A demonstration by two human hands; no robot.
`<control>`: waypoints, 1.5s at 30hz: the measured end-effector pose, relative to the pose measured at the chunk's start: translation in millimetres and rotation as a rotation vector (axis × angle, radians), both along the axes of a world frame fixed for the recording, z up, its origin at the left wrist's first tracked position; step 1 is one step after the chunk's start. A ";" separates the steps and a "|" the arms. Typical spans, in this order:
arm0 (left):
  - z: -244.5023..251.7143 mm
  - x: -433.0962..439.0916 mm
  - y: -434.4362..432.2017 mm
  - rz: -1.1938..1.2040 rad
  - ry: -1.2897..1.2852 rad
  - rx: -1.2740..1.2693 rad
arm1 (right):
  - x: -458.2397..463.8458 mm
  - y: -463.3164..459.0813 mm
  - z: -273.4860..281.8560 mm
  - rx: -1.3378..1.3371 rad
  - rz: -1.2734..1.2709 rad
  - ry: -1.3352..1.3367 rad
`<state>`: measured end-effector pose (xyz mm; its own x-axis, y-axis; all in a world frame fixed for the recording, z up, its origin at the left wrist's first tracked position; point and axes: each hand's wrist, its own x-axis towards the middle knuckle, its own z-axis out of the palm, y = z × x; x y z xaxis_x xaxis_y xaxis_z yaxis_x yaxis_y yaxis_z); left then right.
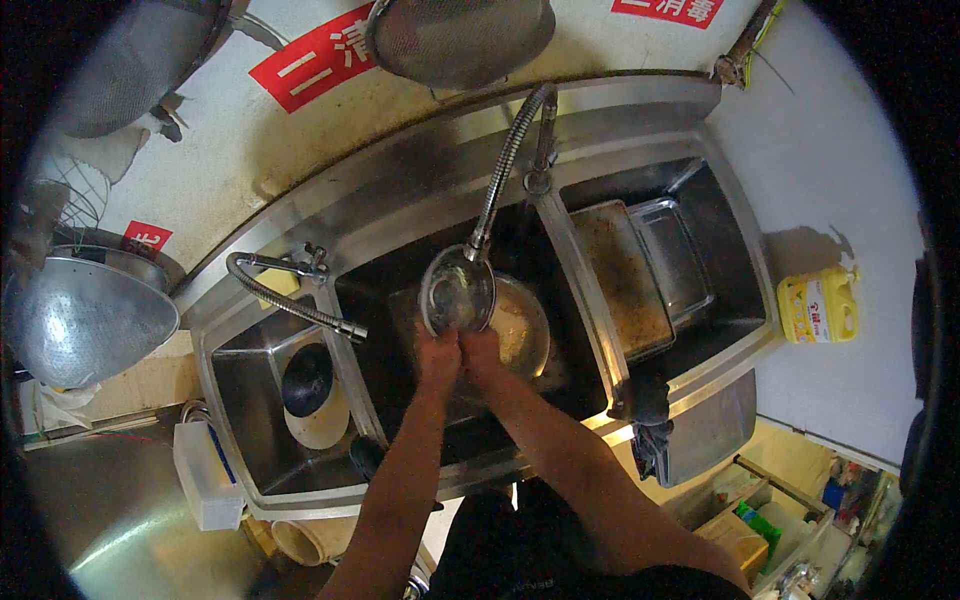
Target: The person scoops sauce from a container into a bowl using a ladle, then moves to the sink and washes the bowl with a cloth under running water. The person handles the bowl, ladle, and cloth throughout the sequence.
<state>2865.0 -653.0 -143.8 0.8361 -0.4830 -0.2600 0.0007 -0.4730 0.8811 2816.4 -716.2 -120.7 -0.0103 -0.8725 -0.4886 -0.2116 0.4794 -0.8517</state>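
Note:
Both my hands are over the middle basin of a steel sink (551, 247). My left hand (439, 354) grips the near rim of a round, shiny bowl (459, 289). Close beside it, my right hand (478, 351) grips the same rim. The bowl is tilted, its mouth facing up toward me, and its far side is at the end of a flexible metal faucet hose (501, 176). Water seems to be in the bowl, though glare blurs its inside. Below and to the right, a larger round metal bowl (523, 322) lies in the basin, partly hidden by my right hand.
The left basin holds a black bowl (307, 380) on a pale one (319, 431); a second faucet hose (300, 304) arches nearby. Trays (622, 285) lie in the right basin. Black gloves or cloths (646, 409) hang on the front edge. A yellow jug (817, 307) stands right.

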 end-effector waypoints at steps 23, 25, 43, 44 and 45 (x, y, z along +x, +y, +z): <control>-25.5 33.0 -4.1 0.263 0.359 -0.129 | -45.2 -36.0 44.3 -0.628 0.620 0.170; -15.1 4.8 -8.0 0.295 0.688 -0.245 | -43.3 -35.9 38.3 -0.729 0.557 0.150; -96.5 5.0 75.6 -0.090 0.186 0.285 | -100.9 -58.6 -96.7 -1.034 1.175 0.670; -96.3 -2.3 77.9 -0.055 0.191 0.280 | -98.6 -51.2 -105.9 -0.935 1.213 0.666; -94.1 -7.3 78.2 -0.021 0.253 0.321 | -95.2 -46.6 -112.4 -0.799 1.289 0.659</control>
